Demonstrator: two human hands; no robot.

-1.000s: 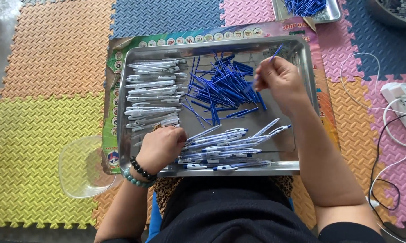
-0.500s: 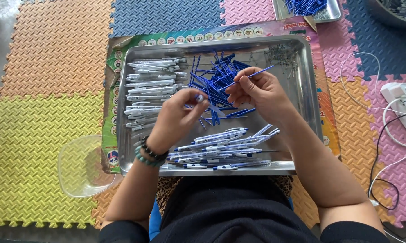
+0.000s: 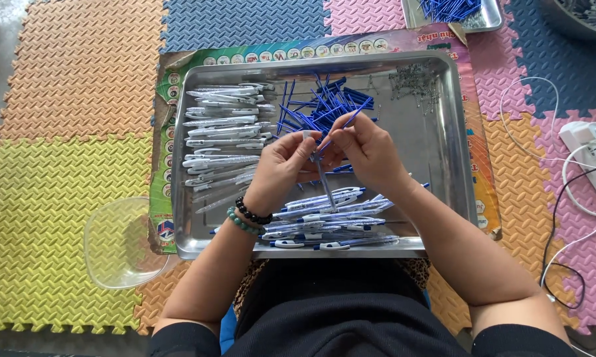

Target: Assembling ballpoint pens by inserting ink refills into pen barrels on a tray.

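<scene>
Pens and refills lie in the tray (bowl left of it).

Colourful foam floor mats around the work area.
A clear plastic bowl lies below-left of the hands; a white power strip lies far right.

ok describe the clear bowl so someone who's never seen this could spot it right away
Start at the big steel tray of pen parts in the middle of the foam mats. Just off its near left corner, beside the person's left forearm, sits the clear plastic bowl, the only see-through, round thing there, with the yellow mat showing through.
</scene>
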